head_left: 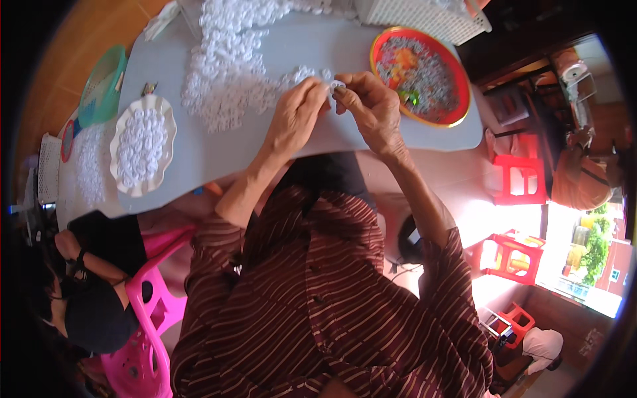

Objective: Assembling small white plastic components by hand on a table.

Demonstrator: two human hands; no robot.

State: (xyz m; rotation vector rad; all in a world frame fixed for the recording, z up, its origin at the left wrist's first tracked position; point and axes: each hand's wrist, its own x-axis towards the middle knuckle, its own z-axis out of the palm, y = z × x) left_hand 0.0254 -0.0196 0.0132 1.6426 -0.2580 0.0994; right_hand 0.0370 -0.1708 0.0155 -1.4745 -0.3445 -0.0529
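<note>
Both my hands meet over the grey table [199,159]. My left hand [297,113] and my right hand [368,106] pinch one small white ring-shaped piece [336,85] between their fingertips. Just beyond my left hand lies a big loose heap of the same white pieces [229,63]. To the right of my right hand stands a round red tray [421,76] with mixed grey and coloured bits.
A white scalloped plate [142,146] of white pieces sits at the table's left, with a green basket [103,85] beyond it. A white lattice basket [431,16] stands at the far edge. Another person sits on a pink chair [149,298] at lower left. Red stools [517,179] stand at right.
</note>
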